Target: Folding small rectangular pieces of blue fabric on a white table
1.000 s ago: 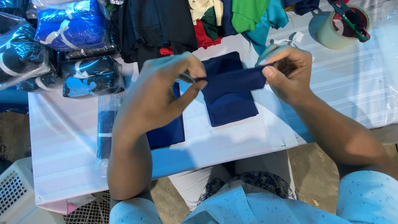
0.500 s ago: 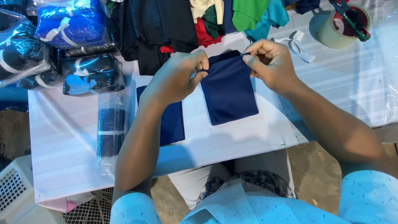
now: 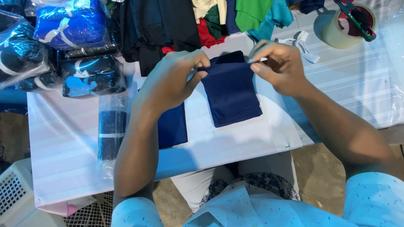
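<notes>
A folded navy cloth [image 3: 232, 94] lies flat on the white tabletop [image 3: 67, 143], its far edge pinched at one corner by the fingers of the left hand [image 3: 170, 80] and at the other by the fingers of the right hand [image 3: 280, 67], both clenched on the fabric. Under the left wrist sits a second navy piece [image 3: 172, 126], seemingly folded too, and just left of it a clear plastic bag [image 3: 110, 130] with dark cloth inside. Beyond the fingers lies a heap of coloured garments [image 3: 219, 17], with a tape roll [image 3: 349, 25] to their right and bagged blue bundles [image 3: 69, 25] to the far left.
</notes>
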